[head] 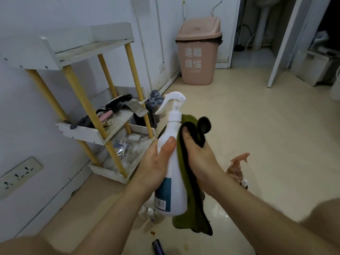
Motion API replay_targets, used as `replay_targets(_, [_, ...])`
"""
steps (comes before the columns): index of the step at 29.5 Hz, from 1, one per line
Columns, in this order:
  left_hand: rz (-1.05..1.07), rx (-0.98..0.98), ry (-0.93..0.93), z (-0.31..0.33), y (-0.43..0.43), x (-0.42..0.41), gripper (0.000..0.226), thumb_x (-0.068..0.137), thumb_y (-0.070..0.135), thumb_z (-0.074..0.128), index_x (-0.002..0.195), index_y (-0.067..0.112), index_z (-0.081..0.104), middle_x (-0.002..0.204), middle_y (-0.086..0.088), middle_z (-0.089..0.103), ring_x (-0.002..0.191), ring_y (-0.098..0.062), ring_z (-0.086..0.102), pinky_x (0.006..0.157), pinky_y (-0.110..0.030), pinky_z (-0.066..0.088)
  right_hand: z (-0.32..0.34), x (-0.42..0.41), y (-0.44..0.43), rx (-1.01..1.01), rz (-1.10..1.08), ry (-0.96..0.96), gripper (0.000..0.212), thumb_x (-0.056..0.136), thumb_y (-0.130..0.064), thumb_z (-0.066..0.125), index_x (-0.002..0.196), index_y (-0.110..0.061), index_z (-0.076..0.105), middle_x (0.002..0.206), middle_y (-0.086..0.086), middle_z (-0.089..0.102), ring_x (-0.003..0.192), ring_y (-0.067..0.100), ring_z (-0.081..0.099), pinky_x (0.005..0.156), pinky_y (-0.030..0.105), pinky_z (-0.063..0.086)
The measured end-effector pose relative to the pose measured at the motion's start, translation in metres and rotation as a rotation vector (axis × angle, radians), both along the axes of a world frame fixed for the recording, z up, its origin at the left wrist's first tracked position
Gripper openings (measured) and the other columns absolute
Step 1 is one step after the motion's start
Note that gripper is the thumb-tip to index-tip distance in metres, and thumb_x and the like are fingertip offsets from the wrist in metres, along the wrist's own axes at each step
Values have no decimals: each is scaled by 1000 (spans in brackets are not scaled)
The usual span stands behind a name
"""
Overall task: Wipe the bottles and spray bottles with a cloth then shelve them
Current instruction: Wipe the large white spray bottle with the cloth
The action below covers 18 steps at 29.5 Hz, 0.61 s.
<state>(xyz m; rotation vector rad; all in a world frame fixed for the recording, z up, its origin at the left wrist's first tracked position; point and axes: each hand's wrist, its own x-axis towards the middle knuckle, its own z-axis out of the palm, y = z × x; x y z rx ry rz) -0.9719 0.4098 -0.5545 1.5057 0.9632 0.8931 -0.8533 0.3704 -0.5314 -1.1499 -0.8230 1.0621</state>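
White spray bottle (172,153) with teal label; olive, black-edged cloth (191,208); pink bin (198,52); possibly translucent-pink sprayer (237,166).

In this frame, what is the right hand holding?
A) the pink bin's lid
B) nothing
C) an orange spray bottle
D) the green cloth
D: the right hand grips the green cloth against the white spray bottle, which the left hand holds.

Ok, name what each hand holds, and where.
Left hand grips the white spray bottle by its body; right hand grips the green cloth by its bunched top.
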Motion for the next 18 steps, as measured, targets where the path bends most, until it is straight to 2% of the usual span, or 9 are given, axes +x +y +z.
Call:
replay_targets(2, [87, -19, -83, -3, 3, 9, 63, 77, 72, 55, 111, 19, 65, 95, -3, 75, 90, -18, 71, 78, -33, 54, -13, -6, -4, 16, 69, -78, 21, 95, -48, 48, 104, -34, 62, 101, -6, 70, 97, 11, 67, 92, 33, 54])
replay_targets(6, [184, -10, -196, -5, 10, 21, 63, 75, 62, 59, 115, 13, 65, 104, -6, 74, 97, -19, 71, 83, -34, 57, -32, -1, -9, 4, 232, -257, 13, 95, -50, 50, 105, -43, 55, 108, -12, 67, 104, 7, 64, 93, 30, 52])
replay_targets(8, [204, 13, -244, -5, 14, 23, 52, 79, 59, 63, 109, 17, 64, 97, 0, 74, 89, -14, 72, 73, -28, 57, -38, 6, -16, -114, 335, -160, 29, 90, -55, 53, 115, -42, 52, 112, -11, 66, 109, 12, 63, 97, 34, 51])
replay_targets(10, [225, -14, -314, -2, 14, 30, 45, 80, 57, 64, 107, 21, 62, 89, 7, 74, 82, -8, 72, 66, -25, 57, -40, 15, -24, -245, 386, 28, 52, 80, -60, 54, 121, -29, 56, 114, -2, 68, 109, 19, 65, 98, 37, 52])
replay_targets(11, [220, -38, -347, -1, 14, 35, 47, 79, 56, 58, 109, 20, 62, 90, 7, 73, 81, -8, 72, 66, -25, 57, -40, 19, -27, -262, 356, 56, 53, 79, -61, 53, 119, -26, 58, 114, 3, 69, 107, 21, 66, 97, 38, 53])
replay_targets(13, [237, -99, -394, -1, 11, 46, 49, 84, 54, 53, 115, 18, 62, 97, 2, 73, 87, -12, 72, 74, -30, 59, -39, 24, -29, -245, 202, -56, 47, 88, -59, 50, 107, -19, 64, 108, 13, 70, 101, 25, 68, 94, 41, 54])
replay_targets(15, [293, -165, -445, -5, 9, 55, 50, 92, 55, 53, 121, 15, 61, 103, -4, 72, 97, -21, 70, 85, -38, 58, -41, 29, -31, -251, -19, -174, 53, 93, -56, 48, 95, -5, 66, 94, 18, 70, 88, 29, 68, 81, 35, 54])
replay_targets(17, [321, -202, -499, -4, 4, 64, 67, 84, 64, 59, 130, 17, 57, 114, -11, 70, 105, -30, 68, 91, -49, 56, -42, 37, -33, -271, -182, -103, 46, 95, -49, 52, 79, -8, 64, 76, 12, 66, 72, 22, 64, 65, 26, 49])
replay_targets(18, [323, -201, -519, -4, 3, 69, 75, 77, 69, 61, 133, 20, 54, 119, -13, 68, 108, -32, 66, 91, -52, 55, -42, 40, -35, -278, -234, -10, 40, 95, -46, 55, 75, -12, 62, 72, 8, 64, 69, 20, 62, 66, 27, 49])
